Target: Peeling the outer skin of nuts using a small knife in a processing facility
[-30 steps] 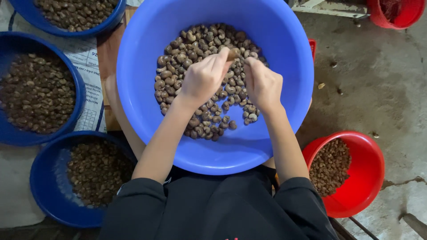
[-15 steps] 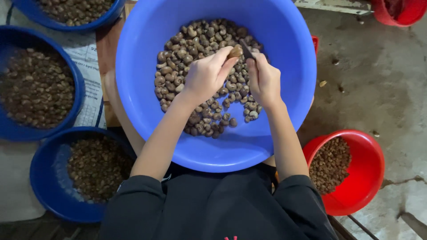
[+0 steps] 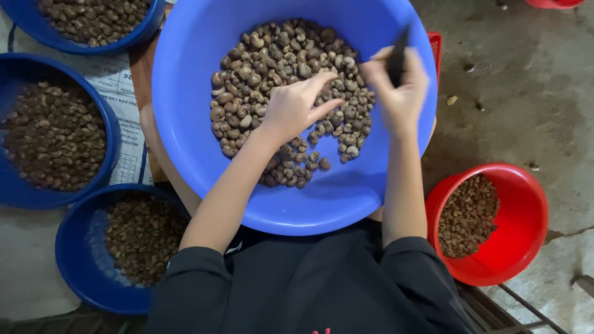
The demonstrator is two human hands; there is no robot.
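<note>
head cam looking straight down at a big light-blue basin [image 3: 204, 154] sitting in the person's lap, with a heap of brown cashew nuts [image 3: 272, 68] piled in the middle and far side of it. left hand [image 3: 296, 106] is down on the heap, palm down, fingers loosely spread and reaching across the nuts toward the right. looks open to me, resting on the pile, and i can't make out any nut pinched in it. right hand [image 3: 399, 93] is lifted up near the right wall of the basin, just off the edge of the heap, curled closed around a small dark knife [image 3: 397, 57] whose tip sticks up past the fingers. it's a bit motion-blurred so the blade shape isn't clear. so the nuts are right under and all around the left hand, and just left of and below the right one. the two hands are near each other but apart, with a strip of nuts between them.

around the basin: three dark-blue bowls on the left, one at the top [image 3: 37, 28], one in the middle [image 3: 110, 133] and one lower down [image 3: 71, 247], all holding darker brown bits. a red bucket [image 3: 526, 222] on the right, by the right elbow, has more of that stuff in it. bare concrete floor [image 3: 526, 105] on that side, printed sacking [image 3: 127, 93] under the blue bowls. black sleeves [image 3: 297, 284] at the bottom.
</note>
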